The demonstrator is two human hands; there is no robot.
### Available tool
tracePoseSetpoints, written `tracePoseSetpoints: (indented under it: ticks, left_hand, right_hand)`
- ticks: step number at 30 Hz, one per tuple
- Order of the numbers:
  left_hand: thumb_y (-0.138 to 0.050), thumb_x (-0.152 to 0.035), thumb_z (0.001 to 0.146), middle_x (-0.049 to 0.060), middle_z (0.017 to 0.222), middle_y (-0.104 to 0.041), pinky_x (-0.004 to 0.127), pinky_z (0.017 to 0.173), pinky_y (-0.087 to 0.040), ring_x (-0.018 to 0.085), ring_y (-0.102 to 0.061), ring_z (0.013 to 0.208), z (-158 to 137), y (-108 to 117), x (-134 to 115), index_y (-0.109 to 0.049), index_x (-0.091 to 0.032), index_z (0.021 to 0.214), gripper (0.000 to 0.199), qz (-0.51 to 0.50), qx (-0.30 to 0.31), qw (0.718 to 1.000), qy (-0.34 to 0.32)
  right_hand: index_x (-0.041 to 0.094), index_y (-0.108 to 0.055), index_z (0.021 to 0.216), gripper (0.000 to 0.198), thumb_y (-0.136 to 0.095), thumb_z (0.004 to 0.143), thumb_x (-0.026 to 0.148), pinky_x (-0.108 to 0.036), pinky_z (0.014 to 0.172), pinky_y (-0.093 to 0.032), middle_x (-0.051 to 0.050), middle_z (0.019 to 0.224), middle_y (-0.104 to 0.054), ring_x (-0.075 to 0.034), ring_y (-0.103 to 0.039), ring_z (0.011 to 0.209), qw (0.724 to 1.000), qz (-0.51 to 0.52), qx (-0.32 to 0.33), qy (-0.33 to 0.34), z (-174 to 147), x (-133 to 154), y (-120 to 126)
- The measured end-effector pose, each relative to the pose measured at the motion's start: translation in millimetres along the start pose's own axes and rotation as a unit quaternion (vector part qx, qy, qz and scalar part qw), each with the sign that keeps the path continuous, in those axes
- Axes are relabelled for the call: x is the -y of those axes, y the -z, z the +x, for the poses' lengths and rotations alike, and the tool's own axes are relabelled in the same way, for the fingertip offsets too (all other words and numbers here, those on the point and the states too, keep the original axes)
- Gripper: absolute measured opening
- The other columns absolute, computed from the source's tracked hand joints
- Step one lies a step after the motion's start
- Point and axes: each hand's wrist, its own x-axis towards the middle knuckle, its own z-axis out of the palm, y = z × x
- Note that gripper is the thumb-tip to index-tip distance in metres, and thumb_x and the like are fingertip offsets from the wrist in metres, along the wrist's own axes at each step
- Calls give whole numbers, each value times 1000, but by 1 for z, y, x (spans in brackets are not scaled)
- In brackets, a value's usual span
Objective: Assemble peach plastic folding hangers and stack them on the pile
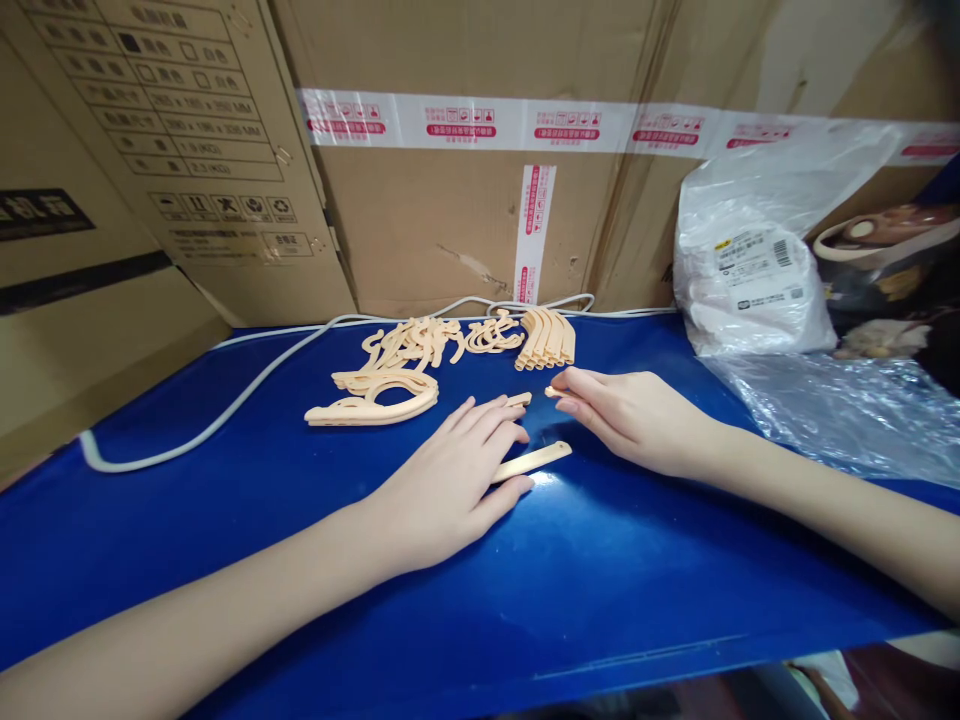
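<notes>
My left hand (450,490) is palm-down over the blue surface, its fingers curled over cream plastic parts that look like hanger pieces. One flat hanger arm (536,460) with a hole near its tip sticks out between thumb and index finger. The end of another cream piece (519,399) shows beyond the fingertips; whether the two join under the hand is hidden. My right hand (637,415) pinches a small cream plastic piece (553,392) between thumb and fingers, just right of that end. Most of this small piece is covered by the fingers.
Stacked folded hangers (375,400) lie left, with loose hook-shaped pieces (416,342), smaller curved pieces (495,332) and a row of hanger arms (546,340) behind. A white cable (262,385) runs along the cardboard boxes (450,220). Plastic bags (750,270) stand right.
</notes>
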Motion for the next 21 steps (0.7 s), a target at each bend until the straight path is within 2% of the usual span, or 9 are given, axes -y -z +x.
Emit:
tracePoseSetpoints:
  ticks: [5,8,13,17,21]
  left_hand:
    - [-35,-27,102,14,136,-54,57,114,-29,27,-39,138,0,1,0,-49,-19,101,17,-30,20,999,11]
    - [-31,-26,103,12,129,-57,56,112,-31,26,-46,131,-3,2,1,-45,-20,100,16,-53,5,998,25]
    - [-27,-31,104,11,135,-53,51,104,-40,26,-46,130,-5,4,7,-43,-22,101,19,-94,-16,994,46]
    - [-27,-31,104,11,133,-54,48,98,-44,28,-46,129,-4,4,9,-43,-22,102,19,-98,-20,994,51]
    - [-28,-29,103,11,130,-56,49,101,-42,27,-49,126,-3,3,10,-43,-22,101,16,-99,-27,994,38]
  right_hand:
    - [19,-54,106,39,-23,104,42,-33,71,-45,-10,97,-70,-25,-68,84,1000,19,20,-13,1,0,0]
    - [19,-55,105,38,-24,104,42,-31,72,-42,-8,91,-68,-21,-65,79,998,59,22,-25,2,-1,0]
    - [20,-55,92,41,-25,103,46,-27,64,-38,0,73,-58,-15,-54,64,984,170,25,-34,3,1,1]
    - [20,-55,93,40,-28,103,48,-25,63,-38,1,74,-56,-13,-50,63,971,237,26,-31,1,8,-1]
    - [21,-54,92,38,-33,101,51,-25,61,-37,1,76,-58,-13,-51,63,970,238,37,-35,0,11,-3]
